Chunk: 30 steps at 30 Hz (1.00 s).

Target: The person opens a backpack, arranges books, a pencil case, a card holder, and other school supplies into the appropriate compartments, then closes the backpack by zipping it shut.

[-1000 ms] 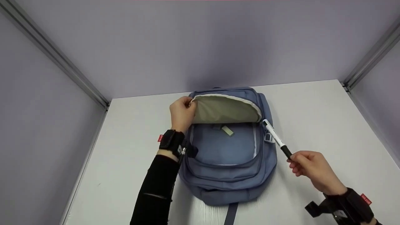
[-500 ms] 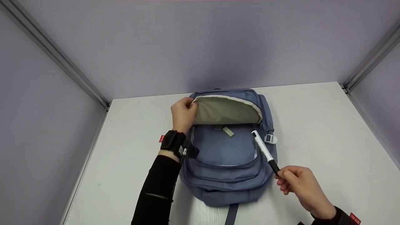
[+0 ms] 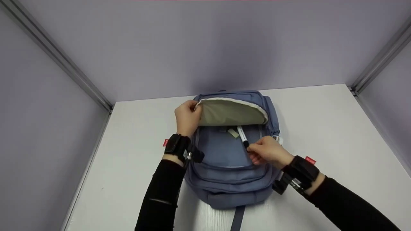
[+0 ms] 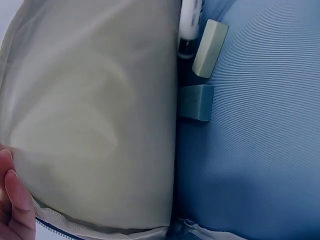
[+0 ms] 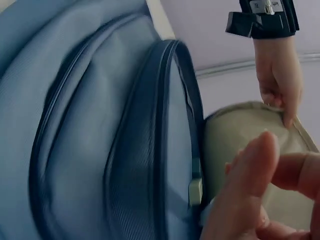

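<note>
A blue backpack (image 3: 234, 200) lies on the white table with its front pocket unzipped. My left hand (image 3: 188, 118) pinches the edge of the pocket flap (image 3: 231, 112), keeping its beige lining folded up. My right hand (image 3: 268, 150) holds a white marker (image 3: 242, 134) by its black end, over the pocket opening, its far tip right at the flap's fold. Beside the tip, inside the pocket, lies a pale block (image 4: 210, 48), like an eraser. A blue-green block (image 4: 196, 102) sits near it, partly under the flap in the left wrist view.
The white table (image 3: 138, 154) extends around the backpack, with grey walls (image 3: 154, 48) at the back and sides. A dark strap (image 3: 238, 218) trails from the bag toward the near edge. A white buckle (image 3: 278, 139) hangs at the bag's right side.
My right hand has carried the marker left and up, from beside the backpack to inside the pocket opening. The left hand has stayed on the flap.
</note>
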Motion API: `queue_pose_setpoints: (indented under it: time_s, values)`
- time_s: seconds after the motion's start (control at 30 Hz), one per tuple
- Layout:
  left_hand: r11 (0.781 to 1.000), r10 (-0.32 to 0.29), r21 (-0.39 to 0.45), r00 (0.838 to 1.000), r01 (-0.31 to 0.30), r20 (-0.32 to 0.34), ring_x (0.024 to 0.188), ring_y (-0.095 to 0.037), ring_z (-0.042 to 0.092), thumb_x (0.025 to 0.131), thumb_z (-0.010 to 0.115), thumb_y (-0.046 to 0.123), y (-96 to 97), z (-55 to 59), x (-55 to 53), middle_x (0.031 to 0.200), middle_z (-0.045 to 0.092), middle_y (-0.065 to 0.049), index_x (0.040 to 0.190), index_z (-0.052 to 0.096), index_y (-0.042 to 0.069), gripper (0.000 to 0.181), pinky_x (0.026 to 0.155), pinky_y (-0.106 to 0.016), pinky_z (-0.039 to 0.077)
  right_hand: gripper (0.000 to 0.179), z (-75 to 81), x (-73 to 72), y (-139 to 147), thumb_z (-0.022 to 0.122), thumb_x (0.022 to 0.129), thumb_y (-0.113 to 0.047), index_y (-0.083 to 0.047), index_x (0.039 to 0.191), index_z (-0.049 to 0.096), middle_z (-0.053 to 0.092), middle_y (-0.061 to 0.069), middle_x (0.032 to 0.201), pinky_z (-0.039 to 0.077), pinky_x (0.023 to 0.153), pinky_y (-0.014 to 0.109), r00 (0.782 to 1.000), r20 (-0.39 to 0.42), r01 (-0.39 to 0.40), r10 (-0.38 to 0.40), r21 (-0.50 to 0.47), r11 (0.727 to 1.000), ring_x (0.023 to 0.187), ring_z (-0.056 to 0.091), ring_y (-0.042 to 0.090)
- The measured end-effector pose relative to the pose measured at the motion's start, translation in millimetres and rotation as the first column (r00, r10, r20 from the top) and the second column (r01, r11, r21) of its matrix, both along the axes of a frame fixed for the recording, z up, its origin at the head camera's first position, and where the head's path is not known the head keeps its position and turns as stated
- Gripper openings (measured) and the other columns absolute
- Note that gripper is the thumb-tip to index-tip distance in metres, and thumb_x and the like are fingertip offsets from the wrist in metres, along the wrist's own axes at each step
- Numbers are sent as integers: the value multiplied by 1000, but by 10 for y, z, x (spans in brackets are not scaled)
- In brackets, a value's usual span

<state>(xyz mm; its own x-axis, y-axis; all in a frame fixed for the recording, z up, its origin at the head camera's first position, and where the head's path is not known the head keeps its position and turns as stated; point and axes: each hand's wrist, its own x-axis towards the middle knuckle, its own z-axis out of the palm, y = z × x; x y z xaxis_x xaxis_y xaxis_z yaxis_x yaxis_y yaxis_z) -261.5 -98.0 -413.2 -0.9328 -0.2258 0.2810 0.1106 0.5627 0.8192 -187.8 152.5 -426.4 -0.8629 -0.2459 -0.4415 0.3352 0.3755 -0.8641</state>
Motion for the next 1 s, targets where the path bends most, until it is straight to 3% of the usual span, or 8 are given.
queue_pose_setpoints:
  time_s: [0.27,0.37,0.43,0.57,0.67,0.83,0.9,1.0]
  values:
    - [999,-36,-3,999,37,4,65,-16,60,92,61,6,-15,-20,36,79,68,-12,91,72,-1,13,56,-17,44,20,6,-172,-122,54,88,-5,-2,70,59,55,-5,52,50,47,16,996,34,-84,81,100,991,44,53,1]
    - [999,-48,2,999,48,10,64,-15,60,93,61,6,-17,-26,56,80,69,-13,93,72,-1,13,56,-18,46,23,-52,-169,-63,57,85,-2,-6,63,56,52,-7,49,48,46,16,989,-62,-116,132,218,969,42,52,1]
    - [999,-48,7,999,48,5,64,-15,60,93,61,6,-20,-25,63,80,69,-13,92,72,-1,13,56,-19,46,29,-96,-154,-33,61,82,-2,-10,56,51,46,-8,47,43,45,18,961,-192,-122,198,349,929,42,48,3]
    - [999,-51,-10,999,50,-14,67,-17,59,93,61,6,-31,-22,78,81,69,-13,92,72,-1,13,60,-21,46,30,-160,-98,0,71,82,-9,-11,59,53,51,-4,55,39,51,25,844,-422,-49,330,552,832,51,49,10]
    - [997,-67,-37,997,66,-36,71,-18,59,91,62,5,-56,-42,129,82,70,-14,91,72,-1,12,64,-24,46,21,-163,-51,55,73,87,-17,-7,72,63,59,1,63,42,55,28,787,-530,34,316,548,836,57,52,12]
    - [985,-157,-85,983,149,-97,70,-18,59,86,65,2,-136,-151,349,83,70,-14,91,72,-1,9,64,-24,47,17,-143,-11,291,69,90,-14,-4,76,67,57,3,58,35,51,24,699,-704,274,123,423,864,51,44,9]
    - [975,-203,-119,973,190,-110,69,-17,59,83,67,0,-170,-226,481,84,69,-13,92,72,-1,10,64,-23,47,14,-146,-26,403,67,90,-12,-3,78,67,58,4,59,33,50,23,686,-725,338,60,391,856,51,43,8]
    - [947,-270,-200,960,250,-79,72,-17,60,79,68,-3,-197,-360,711,90,68,-11,93,70,2,14,64,-25,51,11,-167,-103,551,65,90,-10,1,89,68,63,9,67,35,53,24,708,-705,358,27,392,848,55,49,12]
